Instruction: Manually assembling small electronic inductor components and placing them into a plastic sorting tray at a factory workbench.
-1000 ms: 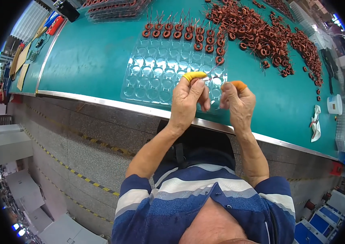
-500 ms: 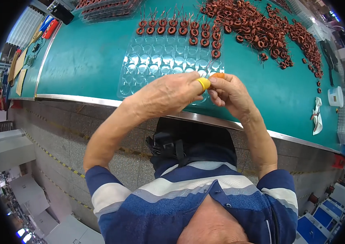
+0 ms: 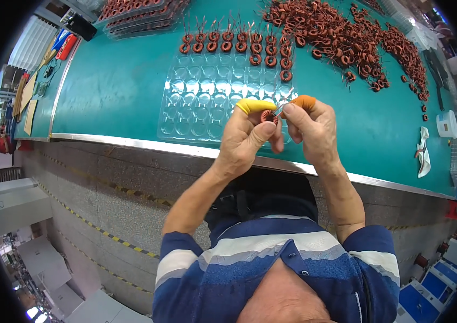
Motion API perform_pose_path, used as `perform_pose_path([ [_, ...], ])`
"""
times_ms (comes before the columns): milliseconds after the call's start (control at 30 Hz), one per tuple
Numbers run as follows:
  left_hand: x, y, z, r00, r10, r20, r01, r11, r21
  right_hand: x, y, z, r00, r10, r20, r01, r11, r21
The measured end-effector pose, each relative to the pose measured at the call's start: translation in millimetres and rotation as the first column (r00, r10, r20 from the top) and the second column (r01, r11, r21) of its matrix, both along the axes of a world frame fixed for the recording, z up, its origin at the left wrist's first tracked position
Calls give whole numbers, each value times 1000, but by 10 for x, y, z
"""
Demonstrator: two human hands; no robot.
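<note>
A copper-wound ring coil (image 3: 269,117) is pinched between the thumb and yellow-covered forefinger of my left hand (image 3: 247,137), its round face turned up. My right hand (image 3: 313,126) is closed right beside it, with an orange cover on its forefinger. From the right fingertips a thin, greyish piece reaches the coil's edge; whether it is a wire lead or a slim tool I cannot tell. Beneath and beyond both hands lies a clear plastic tray (image 3: 185,116) with round pockets. Ring coils (image 3: 227,46) with upright wire ends fill its far rows, reaching further down on the right side.
A large heap of loose ring coils (image 3: 341,43) spreads over the green table (image 3: 110,81) at the far right. Stacked filled trays (image 3: 139,19) stand at the far left. Toward the right edge are a white tub (image 3: 446,125) and a white cloth-like piece (image 3: 424,156).
My left hand has turned and pulled back, so the coil in its fingers now shows. My right hand has stayed close to it, its orange-covered forefinger more visible.
</note>
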State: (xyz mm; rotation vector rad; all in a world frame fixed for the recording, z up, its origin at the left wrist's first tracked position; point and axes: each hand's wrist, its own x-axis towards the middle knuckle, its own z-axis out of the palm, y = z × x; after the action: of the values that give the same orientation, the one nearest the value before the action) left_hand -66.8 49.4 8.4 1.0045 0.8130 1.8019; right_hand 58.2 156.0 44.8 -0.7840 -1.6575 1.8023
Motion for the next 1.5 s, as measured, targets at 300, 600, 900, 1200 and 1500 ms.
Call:
perform_pose_path([
  [300,23,84,-30,986,33,166,-1,982,-187,-52,9,-142,990,115,-86,-128,977,-169],
  [600,-128,95,-67,971,206,119,-170,951,-259,336,783,-318,938,-303,170,132,762,634],
  [900,-740,350,51,910,291,-296,-358,911,-204,639,1759,-766,803,-557,209,-130,179,975],
  [1200,-1211,967,-92,640,404,-654,-633,760,-150,741,1852,-776,723,-648,241,-155,187,970],
  [1500,-1263,1111,-294,443,254,-860,-677,724,-135,872,1751,-425,826,-563,21,479,722,499],
])
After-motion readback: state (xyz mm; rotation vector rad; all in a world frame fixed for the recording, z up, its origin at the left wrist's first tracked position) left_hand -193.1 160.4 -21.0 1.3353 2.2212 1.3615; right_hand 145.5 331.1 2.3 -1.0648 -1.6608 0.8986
